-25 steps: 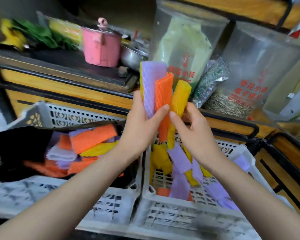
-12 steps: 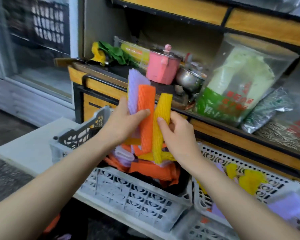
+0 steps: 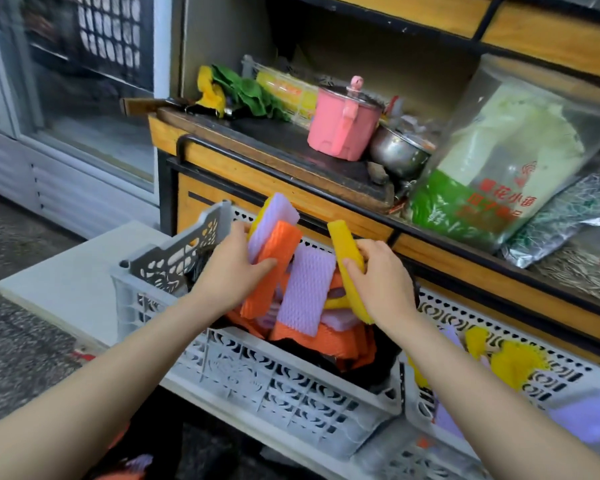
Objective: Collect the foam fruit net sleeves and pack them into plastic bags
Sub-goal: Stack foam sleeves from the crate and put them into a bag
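My left hand (image 3: 232, 271) grips a small stack of foam net sleeves (image 3: 274, 233), purple, orange and yellow, just above the left grey crate (image 3: 257, 382). My right hand (image 3: 381, 278) holds one yellow sleeve (image 3: 347, 247) beside it. Both hands are over a black plastic bag (image 3: 371, 372) that lines the left crate and holds a pile of orange and purple sleeves (image 3: 309, 292). The right grey crate (image 3: 499, 344) has loose yellow and purple sleeves (image 3: 513, 362) in it.
Behind the crates runs a wooden shelf (image 3: 291, 174) with a pink pot (image 3: 343, 126), a steel bowl (image 3: 395, 154), green leaves and a large clear bag of goods (image 3: 499, 161). A white slab (image 3: 66, 282) lies at the left, a glass-door cabinet beyond.
Both hands came down from chest height to just above the bag in the left crate. The yellow sleeve has separated from the stack and is now in my right hand alone.
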The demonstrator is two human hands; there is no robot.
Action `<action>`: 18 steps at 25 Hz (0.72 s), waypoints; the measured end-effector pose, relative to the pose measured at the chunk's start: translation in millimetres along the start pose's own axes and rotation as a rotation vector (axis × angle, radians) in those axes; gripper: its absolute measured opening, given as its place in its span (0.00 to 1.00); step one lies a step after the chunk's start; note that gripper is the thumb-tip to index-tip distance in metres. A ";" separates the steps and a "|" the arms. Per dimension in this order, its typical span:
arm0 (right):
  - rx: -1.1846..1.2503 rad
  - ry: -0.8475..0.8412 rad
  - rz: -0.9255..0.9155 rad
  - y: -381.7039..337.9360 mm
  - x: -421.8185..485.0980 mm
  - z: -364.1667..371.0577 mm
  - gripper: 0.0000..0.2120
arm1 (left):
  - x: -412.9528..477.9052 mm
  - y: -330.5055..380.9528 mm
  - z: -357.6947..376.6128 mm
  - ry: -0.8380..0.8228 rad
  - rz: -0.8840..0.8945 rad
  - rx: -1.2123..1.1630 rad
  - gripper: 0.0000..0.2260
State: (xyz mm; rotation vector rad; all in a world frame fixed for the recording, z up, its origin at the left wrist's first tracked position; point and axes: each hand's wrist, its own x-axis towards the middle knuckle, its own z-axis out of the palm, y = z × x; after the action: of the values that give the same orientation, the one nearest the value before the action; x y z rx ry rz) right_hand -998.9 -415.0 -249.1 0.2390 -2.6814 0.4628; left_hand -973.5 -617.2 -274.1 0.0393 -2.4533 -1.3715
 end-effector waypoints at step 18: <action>0.960 -0.479 0.171 -52.1 -25.7 5.2 0.32 | -14.0 11.0 3.9 -0.060 -0.052 -0.499 0.10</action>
State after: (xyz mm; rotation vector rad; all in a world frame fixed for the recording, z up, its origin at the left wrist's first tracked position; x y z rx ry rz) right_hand -965.5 -462.8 -249.5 0.4222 -2.6832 1.9371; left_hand -959.9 -605.5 -270.7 -0.0561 -2.0959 -1.9909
